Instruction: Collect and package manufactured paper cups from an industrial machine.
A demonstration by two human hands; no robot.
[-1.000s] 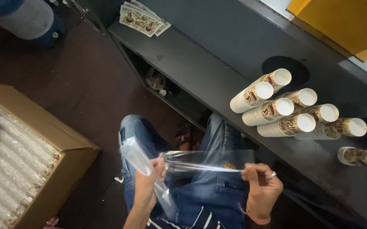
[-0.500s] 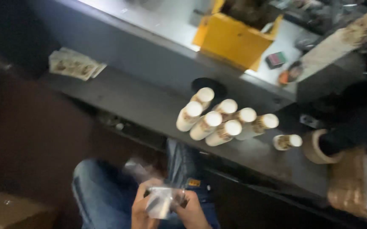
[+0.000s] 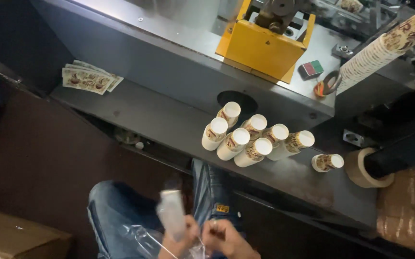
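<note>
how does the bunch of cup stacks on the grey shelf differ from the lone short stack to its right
The cluster of six tall paper cup stacks stands packed together, stacks touching, while the single short cup stack sits apart, nearer the brown tape roll. The cluster's stacks are clearly longer than the lone one. The cluster stands just in front of the round hole in the shelf; the short stack is far from it. Both are white-rimmed, brown-printed cups standing on the same grey metal shelf.
</note>
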